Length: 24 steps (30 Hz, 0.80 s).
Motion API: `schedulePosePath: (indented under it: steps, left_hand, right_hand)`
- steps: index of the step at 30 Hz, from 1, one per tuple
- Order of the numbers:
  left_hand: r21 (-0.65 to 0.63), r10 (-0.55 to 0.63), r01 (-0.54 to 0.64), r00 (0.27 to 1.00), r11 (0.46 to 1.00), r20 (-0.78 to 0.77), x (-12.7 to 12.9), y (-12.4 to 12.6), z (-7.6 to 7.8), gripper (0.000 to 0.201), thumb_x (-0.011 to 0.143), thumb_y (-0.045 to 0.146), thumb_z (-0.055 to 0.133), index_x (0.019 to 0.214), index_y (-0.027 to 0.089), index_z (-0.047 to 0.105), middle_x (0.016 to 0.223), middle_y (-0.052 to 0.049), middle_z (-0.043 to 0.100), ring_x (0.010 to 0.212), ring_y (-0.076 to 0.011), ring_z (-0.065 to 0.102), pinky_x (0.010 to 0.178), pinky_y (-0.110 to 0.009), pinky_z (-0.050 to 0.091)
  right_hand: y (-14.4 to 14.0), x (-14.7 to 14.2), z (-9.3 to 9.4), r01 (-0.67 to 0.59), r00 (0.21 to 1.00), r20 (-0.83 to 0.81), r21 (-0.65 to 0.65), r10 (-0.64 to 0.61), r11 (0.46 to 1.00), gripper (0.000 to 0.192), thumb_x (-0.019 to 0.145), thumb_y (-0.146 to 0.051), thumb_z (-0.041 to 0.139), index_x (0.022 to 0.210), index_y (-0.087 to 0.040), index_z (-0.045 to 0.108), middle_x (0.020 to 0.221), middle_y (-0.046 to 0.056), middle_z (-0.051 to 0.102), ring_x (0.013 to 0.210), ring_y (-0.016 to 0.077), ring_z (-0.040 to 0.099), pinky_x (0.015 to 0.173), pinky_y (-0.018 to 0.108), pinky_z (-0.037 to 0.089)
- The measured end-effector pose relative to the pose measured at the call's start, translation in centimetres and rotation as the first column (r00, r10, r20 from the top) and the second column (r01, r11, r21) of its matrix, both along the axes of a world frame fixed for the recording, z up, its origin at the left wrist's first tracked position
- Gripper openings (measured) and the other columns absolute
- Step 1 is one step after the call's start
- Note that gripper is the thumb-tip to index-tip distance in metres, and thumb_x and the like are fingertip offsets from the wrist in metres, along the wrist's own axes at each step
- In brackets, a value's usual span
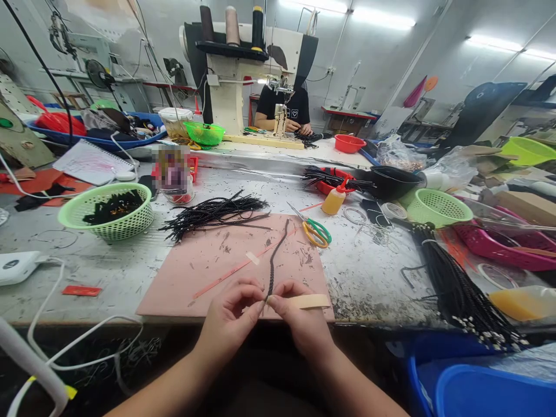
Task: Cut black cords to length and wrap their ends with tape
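A thin black braided cord (272, 269) runs down a pink work mat (174, 284) to my fingertips. My left hand (234, 310) pinches its near end, thumb against forefinger. Right beside it, my right hand (299, 313) is closed on the same end, the fingertips of both hands almost touching. A flat beige strip (310, 301) sticks out sideways at my right hand; how it is held is hidden. Beyond the hands, a red ruler-like strip (226, 273) lies slantwise on the mat. Scissors (316, 231) with orange and green handles rest at the mat's far right edge.
Behind the mat lies a bundle of black cords (217, 211). A green basket (108, 214) stands left, a yellow glue bottle (333, 201) back right. More black cords (460, 284) hang over the right edge. A person (282, 110) sits behind the sewing machine (226, 81).
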State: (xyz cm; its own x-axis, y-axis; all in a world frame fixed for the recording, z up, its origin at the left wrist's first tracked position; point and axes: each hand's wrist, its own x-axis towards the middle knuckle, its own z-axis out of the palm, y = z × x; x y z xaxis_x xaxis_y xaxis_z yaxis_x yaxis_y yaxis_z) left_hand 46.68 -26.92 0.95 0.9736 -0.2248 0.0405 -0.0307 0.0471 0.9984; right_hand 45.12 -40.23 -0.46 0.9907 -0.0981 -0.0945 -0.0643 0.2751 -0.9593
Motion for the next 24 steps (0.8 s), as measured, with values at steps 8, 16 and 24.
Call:
schedulePosePath:
  steps: [8,16,24]
  left_hand:
    - [-0.225,-0.144,0.088,0.959,0.97,-0.245,0.0,-0.2,0.3,0.011,0.068,0.026,0.064,0.062,0.018,0.058,0.067,0.001,0.051,0.066,-0.0124,0.046,0.062,-0.024,0.038]
    - [-0.444,-0.282,0.036,0.816,0.896,-0.504,-0.5,-0.5,1.1,0.019,0.06,0.022,0.073,0.063,0.016,0.055,0.056,0.004,0.054,0.053,-0.0069,0.046,0.054,-0.018,0.035]
    - [-0.406,-0.288,0.08,0.827,0.91,-0.482,-0.5,-0.4,0.8,0.019,0.059,0.027,0.073,0.06,0.015,0.058,0.053,0.003,0.057,0.049,-0.0069,0.049,0.052,-0.019,0.037]
  right_hand:
    - [0.0,-0.4,0.3,0.037,0.991,0.132,-0.133,-0.02,0.99,0.016,0.065,-0.029,0.065,0.073,-0.018,0.058,0.063,-0.001,0.056,0.057,0.0119,0.05,0.053,0.024,0.042]
    - [-0.9,0.0,0.1,-0.026,0.952,0.295,-0.176,0.078,0.984,0.005,0.068,-0.026,0.064,0.07,-0.021,0.066,0.071,0.001,0.056,0.071,0.0158,0.053,0.065,0.028,0.044]
    - [-0.8,-0.3,0.4,-0.161,0.953,0.252,-0.046,0.167,0.986,0.008,0.07,-0.027,0.062,0.068,-0.02,0.062,0.07,0.0,0.05,0.063,0.012,0.048,0.057,0.025,0.041]
